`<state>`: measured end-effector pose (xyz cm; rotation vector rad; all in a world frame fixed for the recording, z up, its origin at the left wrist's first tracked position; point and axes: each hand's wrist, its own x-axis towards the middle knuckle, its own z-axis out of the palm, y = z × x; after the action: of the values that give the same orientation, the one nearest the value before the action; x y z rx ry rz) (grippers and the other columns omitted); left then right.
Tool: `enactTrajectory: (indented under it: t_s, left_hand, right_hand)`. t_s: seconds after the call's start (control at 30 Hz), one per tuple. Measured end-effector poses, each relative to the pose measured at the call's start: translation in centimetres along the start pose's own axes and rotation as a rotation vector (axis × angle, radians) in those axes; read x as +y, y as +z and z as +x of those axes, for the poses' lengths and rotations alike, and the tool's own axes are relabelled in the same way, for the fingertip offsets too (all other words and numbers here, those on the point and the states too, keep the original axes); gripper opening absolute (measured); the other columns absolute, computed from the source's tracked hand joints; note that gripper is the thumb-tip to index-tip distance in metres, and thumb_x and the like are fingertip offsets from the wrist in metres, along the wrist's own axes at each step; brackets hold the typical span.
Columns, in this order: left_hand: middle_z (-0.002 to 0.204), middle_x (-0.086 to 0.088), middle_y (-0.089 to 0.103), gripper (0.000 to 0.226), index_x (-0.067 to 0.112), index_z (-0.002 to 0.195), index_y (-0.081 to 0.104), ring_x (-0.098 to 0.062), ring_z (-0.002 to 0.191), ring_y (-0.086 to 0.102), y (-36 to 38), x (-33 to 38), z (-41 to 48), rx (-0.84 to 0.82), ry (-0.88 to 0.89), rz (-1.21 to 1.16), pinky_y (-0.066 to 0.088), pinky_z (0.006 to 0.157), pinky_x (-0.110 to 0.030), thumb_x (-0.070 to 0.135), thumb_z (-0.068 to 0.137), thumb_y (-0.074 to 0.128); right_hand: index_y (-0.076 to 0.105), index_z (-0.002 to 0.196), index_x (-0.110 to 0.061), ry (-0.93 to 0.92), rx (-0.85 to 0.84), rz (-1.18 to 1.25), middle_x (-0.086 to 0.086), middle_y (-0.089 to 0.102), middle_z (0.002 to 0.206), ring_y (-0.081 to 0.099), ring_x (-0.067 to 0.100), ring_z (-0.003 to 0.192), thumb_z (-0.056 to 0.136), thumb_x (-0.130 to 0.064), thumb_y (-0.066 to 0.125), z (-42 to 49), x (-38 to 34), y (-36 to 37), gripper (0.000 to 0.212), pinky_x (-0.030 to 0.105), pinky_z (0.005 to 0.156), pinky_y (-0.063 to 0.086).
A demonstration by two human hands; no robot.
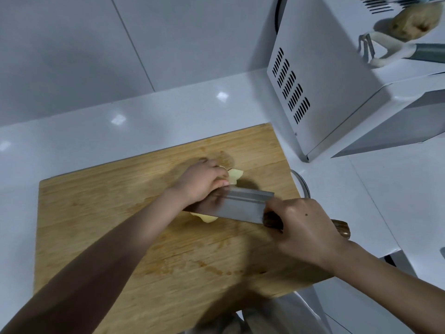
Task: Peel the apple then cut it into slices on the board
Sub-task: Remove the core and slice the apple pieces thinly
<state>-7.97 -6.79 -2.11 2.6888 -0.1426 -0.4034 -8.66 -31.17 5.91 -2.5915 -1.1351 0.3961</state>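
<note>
Nearest the lens: two bare forearms reaching in from the bottom edge, over the near part of a bamboo cutting board [101, 220] lying on the white bench [72, 136]. Left hand [201, 180] pressed down on the peeled apple [235, 175] near the board's middle, fingers curled over the top, grip closed on the fruit. Pale yellow flesh, no skin visible, mostly hidden under the hand; only a small lobe poking out on the far right side. Long axis of the apple not readable with so much covered. Right hand [305, 227] wrapped tight round the dark wooden handle of a cleaver [240, 206], grip clamped on it, forefinger near the blade's heel. Broad steel blade running left to right across the board, handle pointing right toward the board's edge, flat face tilted toward the camera, edge down just beside the left hand's knuckles. A cut slice [207, 217] lying flat on the near side of the blade, partly tucked under it, same pale yellow. Beyond the board's right edge, a white microwave [337, 97] on the bench, with a potato [409, 26] and a peeler [380, 53] resting on top. Curved rim of a glass vessel [304, 184] just off the board's right edge.
</note>
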Motion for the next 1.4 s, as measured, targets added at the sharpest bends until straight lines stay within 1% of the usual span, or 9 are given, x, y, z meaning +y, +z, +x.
enactTrajectory:
  t_s: [0.17, 0.3, 0.4, 0.5, 0.63, 0.8, 0.97, 1.13, 1.4]
  left_hand:
    - [0.114, 0.001, 0.063, 0.032, 0.020, 0.114, 0.065, -0.017, 0.104, 0.055, -3.0, -1.2, 0.3, 0.047, -0.124, -0.244, 0.041, 0.088, -0.032, 0.039, 0.091, 0.055]
    - [0.098, 0.004, 0.066, 0.013, 0.026, 0.085, 0.066, -0.011, 0.084, 0.060, -7.5, -2.9, -2.0, 0.421, -0.389, -0.657, 0.047, 0.084, -0.031, 0.022, 0.092, 0.055]
    - [0.079, 0.002, 0.065, 0.012, 0.019, 0.077, 0.064, -0.019, 0.073, 0.063, -7.5, -3.9, -4.8, 0.612, -0.574, -0.683, 0.055, 0.079, -0.041, 0.017, 0.088, 0.058]
    - [0.083, -0.001, 0.068, 0.005, 0.014, 0.084, 0.067, -0.017, 0.078, 0.065, -4.3, -1.8, -7.1, 0.488, -0.609, -0.663, 0.055, 0.081, -0.040, 0.019, 0.084, 0.066]
    - [0.089, 0.004, 0.068, 0.009, 0.017, 0.089, 0.069, -0.009, 0.086, 0.062, 0.4, 1.4, -8.9, 0.313, -0.576, -0.669, 0.045, 0.073, -0.018, 0.023, 0.082, 0.070]
    - [0.083, 0.006, 0.067, 0.008, 0.017, 0.087, 0.068, -0.012, 0.082, 0.063, 2.7, 2.2, -9.0, 0.375, -0.674, -0.800, 0.045, 0.071, -0.016, 0.019, 0.080, 0.071]
    - [0.084, -0.002, 0.070, 0.011, 0.013, 0.085, 0.069, -0.020, 0.078, 0.068, 3.2, 1.9, -8.8, 0.406, -0.728, -0.916, 0.056, 0.080, -0.044, 0.017, 0.077, 0.074]
    - [0.084, -0.009, 0.071, 0.011, 0.008, 0.088, 0.067, -0.013, 0.060, 0.066, 3.2, 1.8, -8.7, 0.391, -0.733, -0.999, 0.057, 0.070, -0.036, 0.011, 0.079, 0.073]
    - [0.086, -0.011, 0.065, 0.011, 0.008, 0.080, 0.064, -0.017, 0.074, 0.065, 3.3, 1.1, -8.8, 0.390, -0.692, -1.164, 0.054, 0.055, -0.017, 0.002, 0.076, 0.073]
  right_hand:
    - [0.062, 0.086, -0.027, 0.196, -0.090, 0.220, -0.009, 0.065, 0.070, 0.057, 0.012, 0.065, 0.072, -0.017, 0.063, 0.0, 1.0, -1.7, 0.017, 0.027, 0.060, 0.045]
    - [0.064, 0.082, -0.028, 0.254, -0.077, 0.331, -0.012, 0.063, 0.065, 0.058, 0.006, 0.063, 0.077, -0.015, 0.063, -0.2, 1.4, -1.8, 0.014, 0.024, 0.058, 0.046]
    - [0.063, 0.077, -0.021, 0.259, -0.024, 0.335, -0.006, 0.058, 0.058, 0.055, 0.009, 0.057, 0.083, -0.022, 0.062, -0.2, 0.9, -0.9, 0.006, 0.023, 0.054, 0.042]
    - [0.058, 0.073, -0.017, 0.263, -0.064, 0.375, -0.007, 0.050, 0.054, 0.048, 0.007, 0.051, 0.091, -0.028, 0.053, 0.3, -0.7, 0.5, 0.021, 0.017, 0.048, 0.035]
    - [0.058, 0.083, -0.022, 0.231, -0.131, 0.357, -0.010, 0.050, 0.059, 0.049, 0.003, 0.055, 0.095, -0.030, 0.047, 1.3, -2.8, 1.6, 0.018, 0.015, 0.048, 0.037]
    - [0.056, 0.092, -0.026, 0.195, -0.136, 0.214, -0.009, 0.049, 0.063, 0.044, 0.003, 0.055, 0.096, -0.034, 0.041, 1.8, -4.2, 2.1, 0.017, 0.015, 0.048, 0.027]
    - [0.055, 0.093, -0.024, 0.190, -0.142, 0.146, -0.009, 0.045, 0.062, 0.042, 0.004, 0.053, 0.097, -0.034, 0.039, 2.1, -4.7, 2.2, 0.019, 0.016, 0.046, 0.026]
    - [0.055, 0.096, -0.022, 0.190, -0.155, 0.105, -0.006, 0.049, 0.067, 0.045, 0.010, 0.057, 0.097, -0.034, 0.038, 2.2, -5.0, 2.3, 0.021, 0.023, 0.049, 0.030]
    - [0.054, 0.092, -0.022, 0.217, -0.225, 0.148, -0.005, 0.053, 0.071, 0.052, 0.012, 0.064, 0.097, -0.030, 0.039, 3.1, -5.3, 1.9, 0.018, 0.025, 0.057, 0.041]
